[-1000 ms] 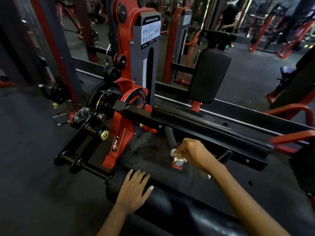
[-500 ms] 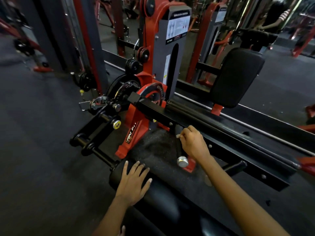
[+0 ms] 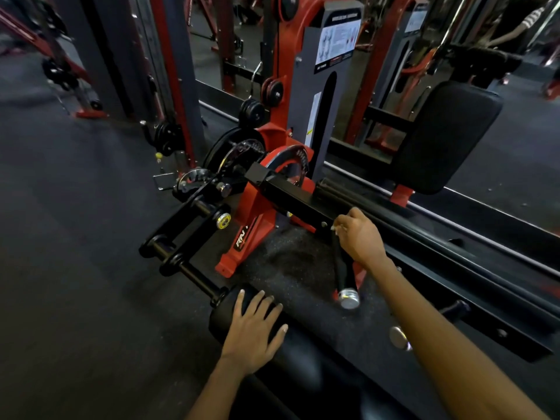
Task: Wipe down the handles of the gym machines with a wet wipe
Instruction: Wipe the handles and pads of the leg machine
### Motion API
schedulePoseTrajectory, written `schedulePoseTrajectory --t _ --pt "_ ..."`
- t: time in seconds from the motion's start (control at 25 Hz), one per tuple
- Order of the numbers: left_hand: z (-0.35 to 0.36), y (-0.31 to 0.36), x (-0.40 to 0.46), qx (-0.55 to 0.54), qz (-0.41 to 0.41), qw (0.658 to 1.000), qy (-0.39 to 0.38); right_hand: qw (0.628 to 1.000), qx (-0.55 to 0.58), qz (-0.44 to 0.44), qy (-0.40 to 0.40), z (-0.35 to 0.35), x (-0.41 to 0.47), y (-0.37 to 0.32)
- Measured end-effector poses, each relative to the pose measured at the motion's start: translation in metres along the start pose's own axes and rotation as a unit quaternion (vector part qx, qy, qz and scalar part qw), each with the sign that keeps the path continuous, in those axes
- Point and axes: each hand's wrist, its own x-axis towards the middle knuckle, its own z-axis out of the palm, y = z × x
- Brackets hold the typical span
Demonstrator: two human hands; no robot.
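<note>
Right hand (image 3: 360, 237) grips black handle (image 3: 341, 268) | left hand (image 3: 253, 328) flat on roller pad (image 3: 221, 313) | frame logo "RN" (image 3: 242, 242)

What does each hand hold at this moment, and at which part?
The right hand grips the black handle near its upper end, a bit of wet wipe under its fingers. The left hand holds nothing; it rests flat on the roller pad.

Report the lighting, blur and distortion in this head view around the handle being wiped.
Head view: dim gym light; wide-angle bending curves the machine frame and floor edges; glare sits on the handle's chrome end cap; the right hand is fairly sharp, the wipe barely visible; the background mirror area is soft.
</note>
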Motion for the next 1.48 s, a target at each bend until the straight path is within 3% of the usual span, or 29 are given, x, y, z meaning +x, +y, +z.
schedulePoseTrajectory --t 0.32,0.64,1.08,1.48 --pt "-0.002 0.0 0.0 0.011 -0.002 1.0 -0.016 0.988 0.104 0.055 -0.104 -0.016 -0.002 0.006" --pt "0.002 0.001 -0.001 0.014 -0.007 1.0 -0.012 0.969 0.215 0.033 -0.118 -0.043 -0.058 0.002" --pt "-0.001 0.005 0.0 0.02 -0.011 1.0 -0.01 0.951 0.276 -0.005 -0.138 -0.056 -0.1 0.006" --pt "0.005 0.003 0.001 0.024 -0.004 0.999 0.025 0.978 0.184 -0.051 -0.086 -0.043 -0.098 -0.009"
